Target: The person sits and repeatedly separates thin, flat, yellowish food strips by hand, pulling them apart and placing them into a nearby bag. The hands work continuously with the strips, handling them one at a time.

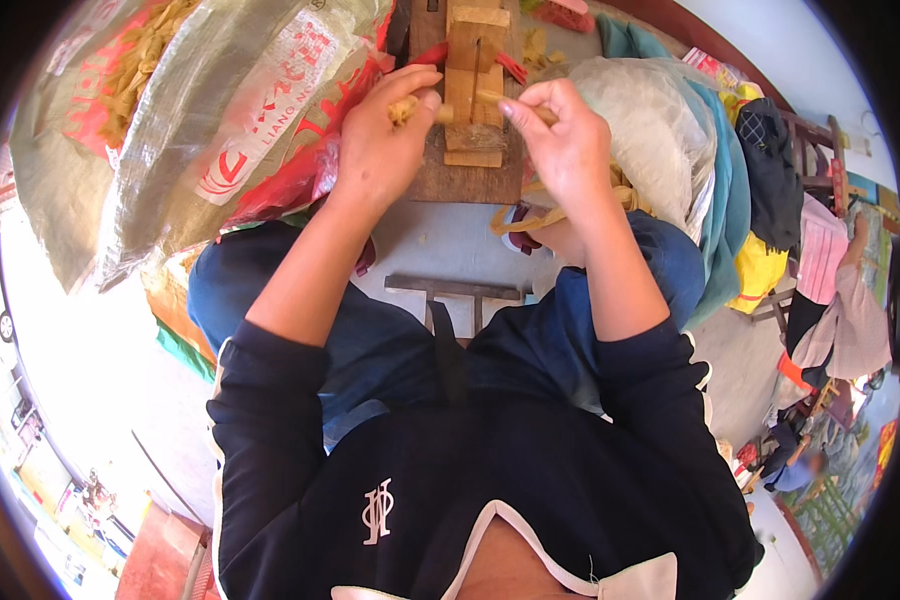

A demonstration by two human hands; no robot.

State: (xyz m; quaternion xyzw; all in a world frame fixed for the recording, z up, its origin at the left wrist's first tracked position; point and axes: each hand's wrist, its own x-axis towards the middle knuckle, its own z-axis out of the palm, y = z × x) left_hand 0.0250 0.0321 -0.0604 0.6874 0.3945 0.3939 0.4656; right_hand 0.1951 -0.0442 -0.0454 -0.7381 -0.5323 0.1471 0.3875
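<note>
My left hand is curled around a crumpled tan strip of material, at the left of a small wooden block device. On the device's right, my right hand pinches a tan strip between thumb and fingers. A thin dark metal rod or blade runs along the slot of the device, which sits on a brown wooden board. Red cloth or plastic shows behind both sides of the device. A longer tan strip hangs below my right hand.
A large woven plastic sack with tan strips stands at the left. At the right are a whitish plastic bag, teal cloth and clothes on wooden chairs. A dark wooden stool bar lies between the knees. Another person is far right.
</note>
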